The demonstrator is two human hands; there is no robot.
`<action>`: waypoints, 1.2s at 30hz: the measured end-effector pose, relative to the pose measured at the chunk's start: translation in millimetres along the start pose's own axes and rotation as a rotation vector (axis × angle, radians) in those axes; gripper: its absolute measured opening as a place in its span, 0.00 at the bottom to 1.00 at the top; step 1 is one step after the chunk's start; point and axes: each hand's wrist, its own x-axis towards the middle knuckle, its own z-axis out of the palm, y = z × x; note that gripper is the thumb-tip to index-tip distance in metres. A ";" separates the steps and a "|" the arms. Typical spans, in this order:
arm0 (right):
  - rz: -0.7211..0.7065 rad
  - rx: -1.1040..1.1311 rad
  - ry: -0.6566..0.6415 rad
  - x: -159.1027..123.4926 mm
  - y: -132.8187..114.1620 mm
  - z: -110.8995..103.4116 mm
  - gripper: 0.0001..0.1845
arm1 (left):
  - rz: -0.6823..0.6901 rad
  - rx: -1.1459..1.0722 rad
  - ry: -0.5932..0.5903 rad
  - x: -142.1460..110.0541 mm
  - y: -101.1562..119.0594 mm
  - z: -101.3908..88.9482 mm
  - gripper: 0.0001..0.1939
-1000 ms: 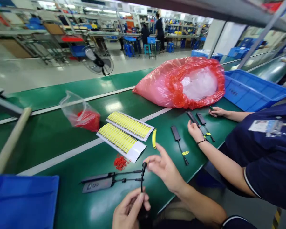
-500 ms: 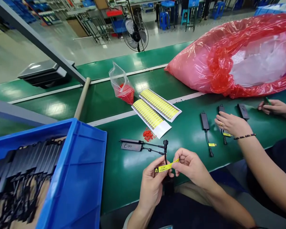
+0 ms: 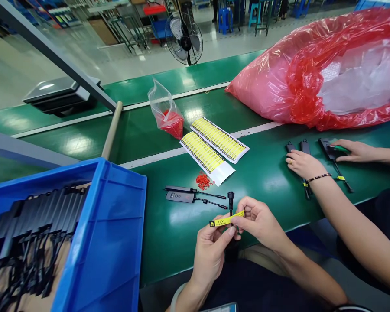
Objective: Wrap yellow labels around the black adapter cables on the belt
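My left hand point(image 3: 209, 251) is closed around a short black cable point(image 3: 231, 212), whose connector points up past my fingers. A yellow "12V" warning label point(image 3: 221, 222) lies across this cable, its printed left end over my left forefinger. Between thumb and fingers, my right hand point(image 3: 260, 222) pinches the label's other end. Below my fingers, the lower part of the cable is mostly hidden. Ahead to the left, two black controllers point(image 3: 180, 196) with cables lie on the green bench. Beyond them are small red rings point(image 3: 203, 180) and sheets of yellow labels point(image 3: 203, 152).
At left stands a blue crate point(image 3: 117, 234) filled with black controllers point(image 3: 35, 221). A clear bag of red pieces point(image 3: 170, 123) and a large red plastic bag point(image 3: 263, 86) sit farther back. At right, a co-worker's hands point(image 3: 307, 164) touch labelled controllers point(image 3: 326, 149).
My left thumb has moved off the label's face towards the cable, and the label's printed end lifts slightly. The co-worker's hands have moved left, shifting controllers on the bench.
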 end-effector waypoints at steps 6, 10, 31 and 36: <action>-0.067 -0.111 0.009 0.9 3.2 -1.9 0.18 | 0.116 0.201 0.006 -4.1 -5.8 -13.2 0.07; -0.352 -0.457 0.223 -6.6 1.2 -2.4 0.27 | 0.249 0.324 0.029 -3.6 -1.9 -17.0 0.07; -0.313 -0.268 0.052 -24.1 -10.8 -1.5 0.03 | 0.477 0.407 -0.066 -5.3 25.0 -17.4 0.04; -0.281 -0.284 0.061 -25.2 -11.6 0.5 0.05 | 0.471 0.432 -0.059 -4.5 29.5 -17.6 0.04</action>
